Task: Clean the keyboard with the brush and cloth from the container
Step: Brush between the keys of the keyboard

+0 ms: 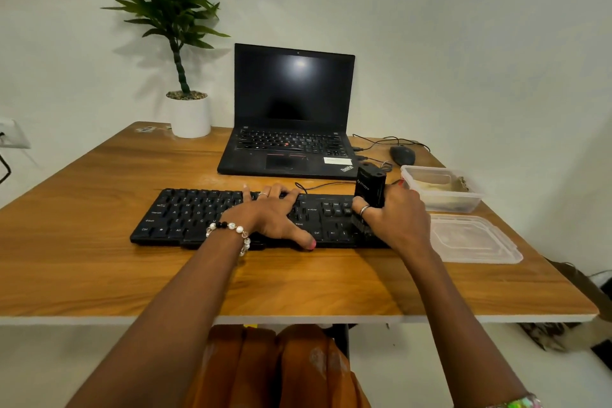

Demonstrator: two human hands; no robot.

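A wooden counter [99, 268] against a white wall, keyboard cleaning under way.

My left hand [275, 214] lies flat and open on the middle of the black keyboard [185, 215], steadying it and holding nothing. My right hand [392, 219] is the grip: it is closed around a black brush [369, 191], held upright over the keyboard's right end, the bristle end down at the keys. The keyboard's long axis runs left to right across me, so most of it lies to the left of the brush. The open container [463, 204] sits just right of the keyboard, with what I take to be the cloth [430, 186] inside and its lid [473, 240] nearer me.
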